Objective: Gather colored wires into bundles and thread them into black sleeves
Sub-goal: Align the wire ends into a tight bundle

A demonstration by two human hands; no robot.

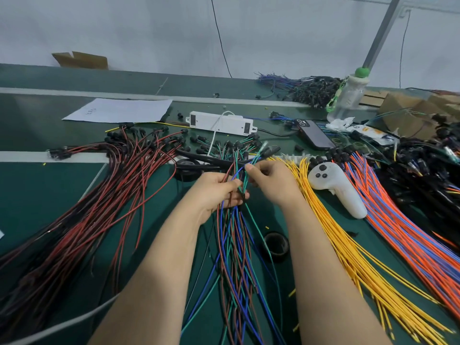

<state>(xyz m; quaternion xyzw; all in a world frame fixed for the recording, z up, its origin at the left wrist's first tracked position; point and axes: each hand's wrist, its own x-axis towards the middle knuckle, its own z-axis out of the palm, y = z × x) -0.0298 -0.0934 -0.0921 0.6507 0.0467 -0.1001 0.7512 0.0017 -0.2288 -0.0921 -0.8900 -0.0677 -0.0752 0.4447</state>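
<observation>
My left hand (pixel 219 191) grips a bundle of blue, green and brown wires (pixel 236 257) that trails down between my forearms toward the near table edge. Just to its right, my right hand (pixel 270 181) pinches a few green and blue strands of that bundle where they rise toward the far side. Black sleeves (pixel 206 159) lie on the green table just beyond both hands, beside several black-capped wire ends. A roll of black tape (pixel 276 244) sits between my forearms.
A heap of red-and-black wires (pixel 94 200) spreads at left; yellow wires (pixel 348 245) and orange-and-blue wires (pixel 403 220) fan out at right. A white controller (pixel 336 189), phone (pixel 314 134), white power box (pixel 220 123), water bottle (pixel 348 95) and paper (pixel 119 110) lie beyond.
</observation>
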